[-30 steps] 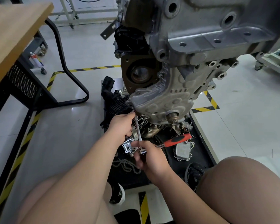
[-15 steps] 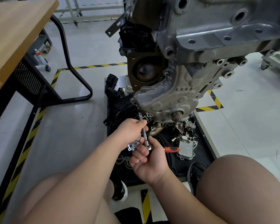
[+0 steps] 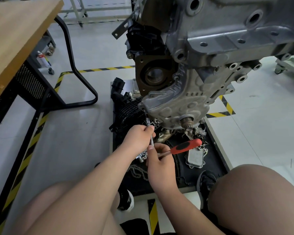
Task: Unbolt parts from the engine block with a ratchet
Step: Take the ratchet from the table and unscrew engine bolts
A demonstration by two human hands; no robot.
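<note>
The left hand [image 3: 139,135] pinches the extension bar [image 3: 150,135] near its top, holding the tip up at the lower left edge of the engine block [image 3: 227,39], which hangs over a black parts tray [image 3: 214,156]. The right hand [image 3: 159,160] grips the ratchet [image 3: 186,146] at its head. This looks like mid-loosening; the next swing needs the tip kept seated. Half a second earlier the red handle was tucked behind the right hand; now it points out to the right.

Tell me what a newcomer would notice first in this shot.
The big grey engine block fills the upper right, above a black tray of removed parts. Below it, at centre, the left hand grips the extension bar while the right hand holds the red-handled ratchet.
</note>
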